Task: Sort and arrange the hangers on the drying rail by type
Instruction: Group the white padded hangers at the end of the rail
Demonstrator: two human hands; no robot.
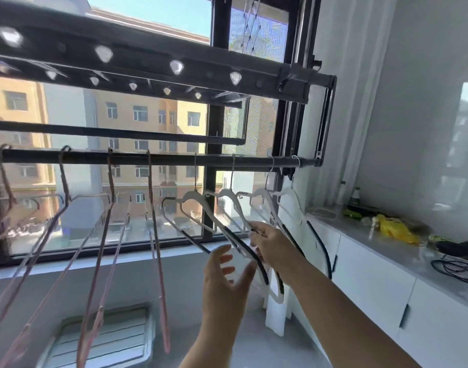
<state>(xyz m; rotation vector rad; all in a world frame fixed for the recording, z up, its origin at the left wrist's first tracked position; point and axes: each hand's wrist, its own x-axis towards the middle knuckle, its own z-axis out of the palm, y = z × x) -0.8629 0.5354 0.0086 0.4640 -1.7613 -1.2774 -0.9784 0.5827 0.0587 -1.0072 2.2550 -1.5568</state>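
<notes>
Sunlit window [148, 115] behind, and the white hangers [228, 193] are hanging bunched at the right end of the drying rail [174, 157], with the pink hangers [110, 208] spreading out leftward. Now the right hand [270, 243] is pinching one white hanger's arm, while the left hand [224, 272] is hovering just below, fingers spread, holding nothing. Looks like the white group is being tidied. Next up is sliding that hook snug against its neighbours without tangling.

Pink hangers [158, 261] and 4 black-trimmed white hangers [228, 193] on a dark grey rail [174, 157]; yellow bag [394, 229] on grey tabletop [386, 248].
</notes>
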